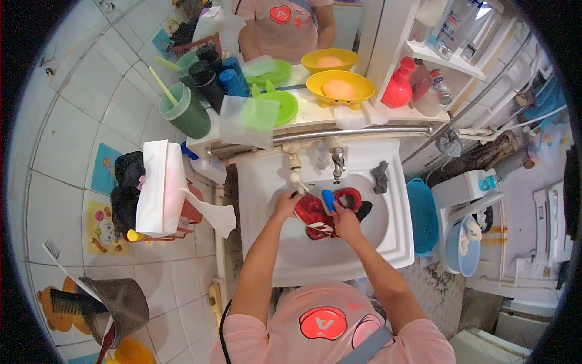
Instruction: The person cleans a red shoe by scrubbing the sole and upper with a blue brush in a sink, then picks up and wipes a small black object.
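In the white sink lies a red shoe-like item (pixel 310 208) with white stripes, its far part looped round a greyish opening. My left hand (pixel 285 205) grips its left end, fingers closed on the red material. Above the item, my right hand (pixel 347 221) is closed round a small blue block (pixel 328 199), perhaps a brush; its underside is hidden. Something black (pixel 364 210) shows to the right of that hand. Behind the hands are a metal faucet (pixel 337 162) and a pale valve with a spout (pixel 295 165).
The white sink (pixel 285 265) has a grey rag (pixel 380 177) on its right side. A shelf behind holds a green cup (pixel 193 118), yellow dishes (pixel 357 91) and a red bottle (pixel 398 85). A tissue box (pixel 159 188) hangs at left; a blue basin (pixel 422 215) stands at right.
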Tool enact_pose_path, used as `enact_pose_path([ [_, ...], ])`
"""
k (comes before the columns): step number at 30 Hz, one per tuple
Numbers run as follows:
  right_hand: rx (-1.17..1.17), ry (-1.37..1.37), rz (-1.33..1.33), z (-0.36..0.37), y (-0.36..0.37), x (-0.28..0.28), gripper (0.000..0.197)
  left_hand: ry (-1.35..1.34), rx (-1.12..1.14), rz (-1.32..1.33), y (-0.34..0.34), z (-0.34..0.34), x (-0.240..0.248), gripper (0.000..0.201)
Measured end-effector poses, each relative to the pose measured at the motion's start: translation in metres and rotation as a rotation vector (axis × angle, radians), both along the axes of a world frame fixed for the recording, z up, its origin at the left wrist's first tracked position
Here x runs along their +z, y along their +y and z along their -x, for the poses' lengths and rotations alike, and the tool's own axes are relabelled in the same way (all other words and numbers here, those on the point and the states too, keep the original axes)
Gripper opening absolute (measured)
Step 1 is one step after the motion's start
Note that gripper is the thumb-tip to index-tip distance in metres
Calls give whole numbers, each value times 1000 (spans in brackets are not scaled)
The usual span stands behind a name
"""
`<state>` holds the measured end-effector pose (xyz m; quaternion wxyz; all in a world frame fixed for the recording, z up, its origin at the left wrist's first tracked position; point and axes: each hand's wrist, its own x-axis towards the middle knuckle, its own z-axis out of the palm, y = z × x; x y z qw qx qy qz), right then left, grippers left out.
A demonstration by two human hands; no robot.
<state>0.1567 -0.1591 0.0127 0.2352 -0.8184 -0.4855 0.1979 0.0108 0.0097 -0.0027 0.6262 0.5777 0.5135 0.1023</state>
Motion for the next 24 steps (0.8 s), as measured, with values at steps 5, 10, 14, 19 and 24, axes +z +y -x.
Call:
enact_pose_path([
  [5,123,157,-102,13,-3,12,32,-34,27,-64,13,6,-13,32],
  [10,35,138,-262,20,8,25,31,-102,163,-40,20,7,10,31],
  [14,109,99,-149,22,-6,26,33,-138,185,-84,18,7,22,34],
  [19,22,112,-216,32,-5,30,35,-61,215,-444,22,6,29,30],
  [24,1,83,-164,30,-12,25,35,-142,349,-345,27,8,37,32],
])
